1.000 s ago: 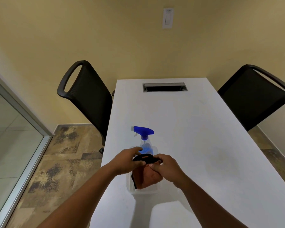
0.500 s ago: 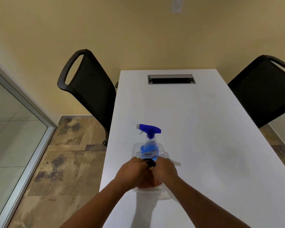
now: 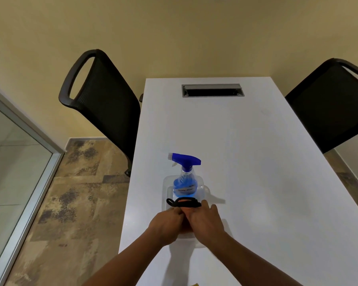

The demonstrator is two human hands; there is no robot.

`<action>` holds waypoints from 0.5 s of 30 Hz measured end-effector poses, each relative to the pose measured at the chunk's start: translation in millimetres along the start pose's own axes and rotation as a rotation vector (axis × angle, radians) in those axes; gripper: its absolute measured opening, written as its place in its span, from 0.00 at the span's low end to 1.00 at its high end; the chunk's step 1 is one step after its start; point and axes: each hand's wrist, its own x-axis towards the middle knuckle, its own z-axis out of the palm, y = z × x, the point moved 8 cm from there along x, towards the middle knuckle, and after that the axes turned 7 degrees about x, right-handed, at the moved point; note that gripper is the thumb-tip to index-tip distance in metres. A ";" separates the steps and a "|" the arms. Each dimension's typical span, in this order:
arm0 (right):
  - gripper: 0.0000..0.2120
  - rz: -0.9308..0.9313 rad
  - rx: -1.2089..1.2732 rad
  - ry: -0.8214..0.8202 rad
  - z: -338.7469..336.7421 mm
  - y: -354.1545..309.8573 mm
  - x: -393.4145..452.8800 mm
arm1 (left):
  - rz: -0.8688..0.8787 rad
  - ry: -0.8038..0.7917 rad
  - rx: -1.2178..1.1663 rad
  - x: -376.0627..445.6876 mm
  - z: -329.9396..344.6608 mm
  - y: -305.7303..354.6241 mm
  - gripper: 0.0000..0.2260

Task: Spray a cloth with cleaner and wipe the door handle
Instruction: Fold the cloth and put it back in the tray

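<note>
Both forearms are bare from the frame's lower edge up to the wrists, with no sleeve showing behind either hand. The left hand [image 3: 167, 223] and the right hand [image 3: 206, 222] are ungloved. Each shows knuckles and short fingers, seen from the back.

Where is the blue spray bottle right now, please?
The blue spray bottle stands upright in the clear plastic tub on the white table, just beyond both hands.
</note>
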 end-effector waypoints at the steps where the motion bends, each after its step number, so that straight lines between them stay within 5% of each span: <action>1: 0.38 0.031 0.060 -0.004 2.5 0.8 2.4 | -0.006 -0.008 0.006 1.0 2.2 0.3 0.22; 10: 0.37 -0.052 -0.133 -0.032 9.1 -4.5 7.2 | -0.023 -0.074 0.099 -3.3 9.3 4.1 0.29; 15: 0.20 -0.378 -0.541 0.093 0.5 -25.1 -10.6 | 0.024 0.069 0.079 -20.1 -16.9 4.3 0.24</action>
